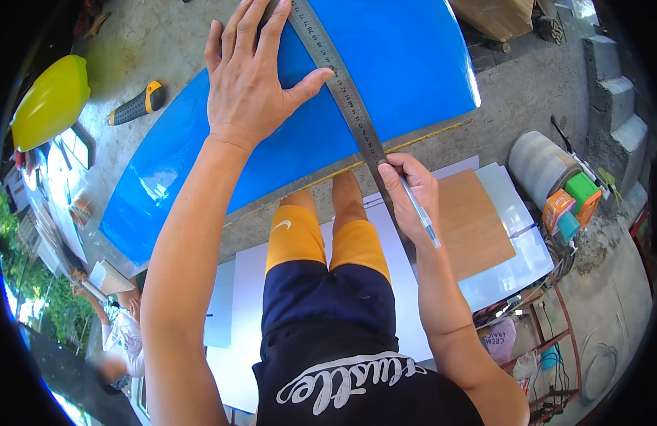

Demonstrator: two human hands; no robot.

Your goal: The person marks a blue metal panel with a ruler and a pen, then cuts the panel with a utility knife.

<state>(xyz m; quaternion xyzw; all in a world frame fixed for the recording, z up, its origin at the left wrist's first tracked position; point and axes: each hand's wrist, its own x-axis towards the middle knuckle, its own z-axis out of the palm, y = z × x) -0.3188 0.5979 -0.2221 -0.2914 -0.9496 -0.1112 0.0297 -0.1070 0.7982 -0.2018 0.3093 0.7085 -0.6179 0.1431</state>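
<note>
A long steel ruler [340, 84] lies slantwise across a glossy blue sheet [392, 64], its near end reaching past the sheet's edge towards my body. My left hand [247, 89] rests flat on the blue sheet with fingers spread. Its thumb tip presses on the ruler's left edge, and its fingertips come close to the ruler's far end. My right hand [413, 192] is closed around a clear-barrelled pen [421, 211], right beside the ruler at the sheet's near edge. The pen's writing tip is hidden by the fingers.
A utility knife [137, 104] and a yellow curved piece [52, 103] lie to the left. White sheets [247, 312] and a brown board [470, 224] are behind my legs. At right stand a round container [545, 167] and concrete steps [616, 99]. Another person [123, 341] is at lower left.
</note>
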